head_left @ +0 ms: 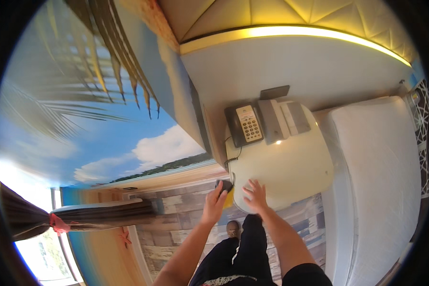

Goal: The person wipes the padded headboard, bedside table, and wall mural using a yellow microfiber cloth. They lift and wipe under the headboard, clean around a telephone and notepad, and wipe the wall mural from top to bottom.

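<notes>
My left hand (213, 205) grips a dark object (224, 186), which looks like a telephone handset, just off the left edge of a cream table (286, 168). Something yellow, perhaps a cloth (229, 200), shows below it, partly hidden. Over the front of the tabletop, my right hand (256, 197) has its fingers spread and holds nothing; whether it touches the surface I cannot tell. A black desk telephone (243, 124) with a pale keypad panel sits at the back left of the table. Its coiled cord (231, 159) hangs at the table's left edge.
Beside the telephone are a grey box-like holder (273, 121) and a grey-and-white item (296, 118). A dark flat panel (275, 92) stands behind them. A plastic-covered mattress (379, 171) lies right. A beach-mural wall (128, 157) and tied curtain (28, 218) are left.
</notes>
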Available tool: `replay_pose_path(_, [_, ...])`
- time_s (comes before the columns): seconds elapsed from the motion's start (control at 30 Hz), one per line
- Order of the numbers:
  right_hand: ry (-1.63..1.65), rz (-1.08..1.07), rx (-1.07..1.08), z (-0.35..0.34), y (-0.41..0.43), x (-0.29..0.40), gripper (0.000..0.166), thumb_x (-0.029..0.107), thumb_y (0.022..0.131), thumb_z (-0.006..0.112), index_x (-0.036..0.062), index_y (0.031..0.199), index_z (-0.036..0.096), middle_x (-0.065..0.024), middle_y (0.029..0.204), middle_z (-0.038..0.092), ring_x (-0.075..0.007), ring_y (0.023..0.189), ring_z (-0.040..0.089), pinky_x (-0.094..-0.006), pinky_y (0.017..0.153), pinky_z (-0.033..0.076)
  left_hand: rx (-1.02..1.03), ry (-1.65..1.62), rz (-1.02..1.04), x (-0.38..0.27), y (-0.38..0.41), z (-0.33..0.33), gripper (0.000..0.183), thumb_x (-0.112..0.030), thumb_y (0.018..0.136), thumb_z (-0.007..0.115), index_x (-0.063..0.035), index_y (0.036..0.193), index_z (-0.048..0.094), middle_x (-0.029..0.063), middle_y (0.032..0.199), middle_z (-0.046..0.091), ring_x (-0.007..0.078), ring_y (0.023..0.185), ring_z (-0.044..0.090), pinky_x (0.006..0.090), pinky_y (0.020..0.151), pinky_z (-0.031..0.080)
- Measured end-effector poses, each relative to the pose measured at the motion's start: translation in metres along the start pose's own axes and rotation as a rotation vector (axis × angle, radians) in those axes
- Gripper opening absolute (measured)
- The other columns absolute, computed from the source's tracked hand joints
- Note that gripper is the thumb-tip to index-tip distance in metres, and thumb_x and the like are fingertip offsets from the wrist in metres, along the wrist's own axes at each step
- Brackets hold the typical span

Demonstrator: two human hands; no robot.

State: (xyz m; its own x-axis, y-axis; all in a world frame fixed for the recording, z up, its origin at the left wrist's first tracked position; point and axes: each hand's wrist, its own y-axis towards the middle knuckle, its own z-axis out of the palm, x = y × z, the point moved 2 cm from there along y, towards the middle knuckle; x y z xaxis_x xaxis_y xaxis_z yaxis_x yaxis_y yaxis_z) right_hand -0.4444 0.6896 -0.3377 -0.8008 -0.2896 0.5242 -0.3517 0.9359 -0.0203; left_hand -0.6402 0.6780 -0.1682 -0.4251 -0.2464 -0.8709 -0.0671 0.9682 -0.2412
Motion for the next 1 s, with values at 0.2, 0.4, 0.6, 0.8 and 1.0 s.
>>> replay_pose_path(0.2, [1.416, 0.407, 0.157, -0.119, 0.035, 0.057, 0.061, 0.052, 0.096, 0.042, 0.0022, 0.131, 0.049, -0.0125, 0.126, 0.055, -0.0224, 0.119, 0.05, -0.0379, 0.102, 0.037, 0.062, -0.244, -0.023, -0.086, 0.011, -0.024, 0.046, -0.006, 0.089, 0.061, -0.0054, 0.134, 0.051, 0.0051, 0.113, 0.06, 0.008, 0.096, 0.053, 0.0235, 0.084, 0.045])
replay_pose_path(0.4, [1.576, 0.231, 0.056, -0.217, 0.038, 0.094, 0.035, 0.024, 0.095, 0.056, 0.0034, 0.123, 0.054, -0.0063, 0.107, 0.061, -0.0129, 0.098, 0.056, -0.028, 0.093, 0.041, 0.117, -0.157, 0.156, -0.16, 0.005, -0.03, 0.041, -0.005, 0.087, 0.061, -0.0066, 0.128, 0.057, 0.0134, 0.112, 0.062, 0.0158, 0.1, 0.057, 0.0281, 0.088, 0.045])
replay_pose_path(0.6, [1.177, 0.039, 0.014, -0.274, 0.051, 0.086, 0.011, 0.009, 0.086, 0.066, 0.0017, 0.094, 0.064, -0.0024, 0.09, 0.065, -0.0087, 0.086, 0.057, -0.0241, 0.082, 0.043, -0.265, 0.497, 0.642, -0.235, 0.001, -0.036, 0.024, -0.002, 0.077, 0.067, -0.0035, 0.101, 0.071, 0.0145, 0.084, 0.063, 0.0315, 0.085, 0.059, 0.0374, 0.075, 0.048])
replay_pose_path(0.8, [0.708, -0.62, 0.133, -0.327, 0.062, 0.107, 0.011, 0.014, 0.082, 0.069, 0.0065, 0.089, 0.068, -0.0072, 0.094, 0.065, -0.0261, 0.098, 0.058, -0.0371, 0.089, 0.044, -0.709, 0.608, 0.855, -0.274, 0.01, -0.04, 0.027, 0.002, 0.073, 0.069, -0.0057, 0.099, 0.071, 0.008, 0.07, 0.055, 0.0269, 0.076, 0.053, 0.0365, 0.066, 0.041])
replay_pose_path(1.0, [0.982, -0.373, 0.024, -0.331, 0.083, 0.119, 0.013, 0.014, 0.084, 0.067, 0.002, 0.088, 0.066, -0.0099, 0.092, 0.065, -0.0248, 0.089, 0.062, -0.0328, 0.076, 0.049, -0.553, 0.387, 0.848, -0.299, 0.025, -0.059, 0.036, 0.012, 0.076, 0.061, -0.0039, 0.107, 0.068, 0.0096, 0.067, 0.049, 0.0272, 0.067, 0.049, 0.0343, 0.063, 0.041])
